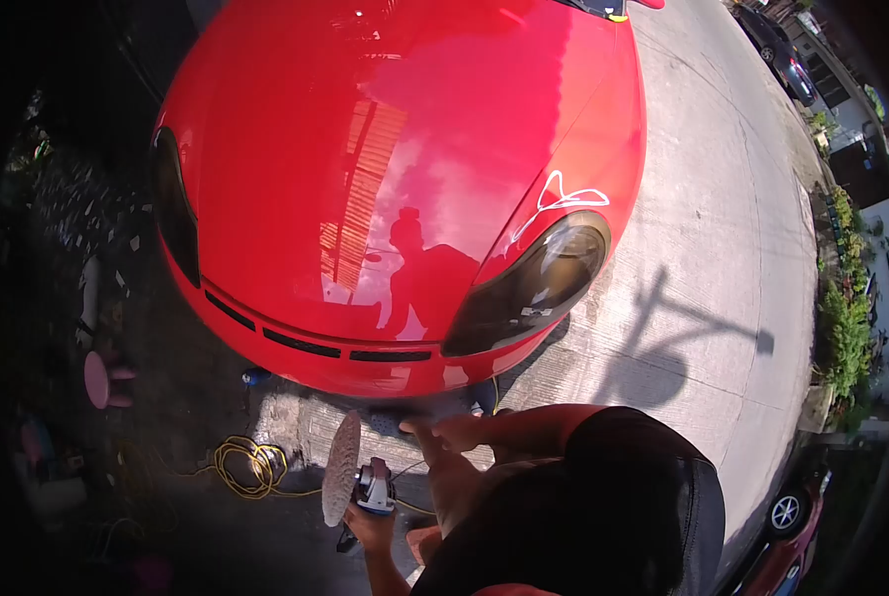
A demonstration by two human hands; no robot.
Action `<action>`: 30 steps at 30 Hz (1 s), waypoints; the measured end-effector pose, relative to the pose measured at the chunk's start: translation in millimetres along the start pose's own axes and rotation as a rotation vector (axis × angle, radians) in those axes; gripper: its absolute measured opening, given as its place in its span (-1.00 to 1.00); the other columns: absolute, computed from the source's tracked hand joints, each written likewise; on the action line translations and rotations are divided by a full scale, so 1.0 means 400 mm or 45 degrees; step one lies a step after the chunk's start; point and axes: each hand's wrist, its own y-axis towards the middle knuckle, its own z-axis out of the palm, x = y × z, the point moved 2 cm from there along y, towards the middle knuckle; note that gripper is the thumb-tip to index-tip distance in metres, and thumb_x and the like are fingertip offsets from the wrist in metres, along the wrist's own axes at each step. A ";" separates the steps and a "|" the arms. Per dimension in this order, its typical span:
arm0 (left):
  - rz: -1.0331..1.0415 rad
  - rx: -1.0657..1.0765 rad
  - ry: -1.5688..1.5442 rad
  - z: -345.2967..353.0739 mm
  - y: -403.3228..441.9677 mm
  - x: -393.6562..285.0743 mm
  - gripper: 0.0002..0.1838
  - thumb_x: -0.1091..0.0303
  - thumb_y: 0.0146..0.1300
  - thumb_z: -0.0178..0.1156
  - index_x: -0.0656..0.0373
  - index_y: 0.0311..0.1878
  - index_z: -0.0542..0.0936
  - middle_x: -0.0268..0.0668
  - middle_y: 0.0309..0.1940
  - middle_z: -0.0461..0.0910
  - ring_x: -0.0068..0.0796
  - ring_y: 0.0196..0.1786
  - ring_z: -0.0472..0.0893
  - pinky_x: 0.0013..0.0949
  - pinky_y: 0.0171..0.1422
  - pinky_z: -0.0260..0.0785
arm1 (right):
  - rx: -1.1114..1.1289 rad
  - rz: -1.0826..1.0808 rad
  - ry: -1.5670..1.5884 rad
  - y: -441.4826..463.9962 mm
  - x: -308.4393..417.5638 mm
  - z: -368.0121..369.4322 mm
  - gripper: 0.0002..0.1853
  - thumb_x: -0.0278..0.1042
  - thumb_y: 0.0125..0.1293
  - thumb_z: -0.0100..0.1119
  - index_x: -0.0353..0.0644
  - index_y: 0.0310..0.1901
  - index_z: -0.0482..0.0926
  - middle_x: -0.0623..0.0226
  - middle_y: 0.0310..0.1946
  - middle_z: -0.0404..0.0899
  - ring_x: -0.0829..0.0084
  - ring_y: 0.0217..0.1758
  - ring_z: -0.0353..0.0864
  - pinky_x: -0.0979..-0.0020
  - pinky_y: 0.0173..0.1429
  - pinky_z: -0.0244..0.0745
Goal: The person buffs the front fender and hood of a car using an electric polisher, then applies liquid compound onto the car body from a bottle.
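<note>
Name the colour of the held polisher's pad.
Pale off-white; the pad shows best in the head view.

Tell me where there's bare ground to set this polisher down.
Most room: the sunlit concrete between the red hood and the green plants on the right; a shadow crosses its lower part. It's crowded left of your left hand, which holds the polisher: coiled yellow cord, then a pink stool.

Our left forearm (386, 576) rises from the bottom edge of the view, and our left hand (369, 526) at its upper end has its fingers curled in a grip. Beyond our dark clothing (603, 497), bare limbs (452, 489) stretch forward, partly sunlit and overlapping; among them we cannot clearly make out our right hand.
</note>
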 end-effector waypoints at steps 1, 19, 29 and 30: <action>0.011 -0.014 -0.036 -0.024 0.020 0.038 0.14 0.41 -0.41 0.75 0.21 0.39 0.38 0.12 0.27 0.64 0.41 0.37 0.56 0.29 0.51 0.35 | -0.005 -0.041 0.007 0.021 0.040 0.012 -0.56 -0.13 0.37 0.40 -0.12 0.20 0.69 -0.13 0.02 0.78 -0.14 0.18 0.79 -0.07 0.22 0.66; 0.180 0.888 -0.592 0.262 0.083 -0.954 0.10 0.32 -0.05 0.79 0.21 0.53 0.32 -0.04 0.41 0.52 -0.15 0.41 0.62 -0.09 0.45 0.56 | -0.547 0.183 0.274 -0.617 -0.476 0.089 -0.38 0.11 0.28 0.52 -0.12 0.24 0.73 0.04 0.11 0.82 -0.03 0.22 0.81 0.00 0.30 0.68; 0.089 0.979 -1.405 0.236 0.256 -0.956 0.11 0.53 0.00 0.75 0.19 0.54 0.20 -0.08 0.32 0.59 -0.22 0.34 0.71 -0.06 0.44 0.64 | -0.531 -0.148 1.111 -0.515 -0.178 0.116 -0.32 0.12 0.26 0.69 -0.21 0.23 0.72 0.23 0.07 0.80 0.35 0.12 0.78 0.24 0.21 0.67; 0.103 0.952 -1.460 0.224 0.293 -0.933 0.04 0.53 0.05 0.71 0.19 0.52 0.23 -0.10 0.30 0.61 -0.23 0.31 0.72 -0.08 0.42 0.64 | -0.556 0.030 1.194 -0.521 -0.123 0.076 -0.32 0.12 0.26 0.69 -0.25 0.20 0.72 0.22 0.04 0.80 0.35 0.07 0.78 0.24 0.14 0.68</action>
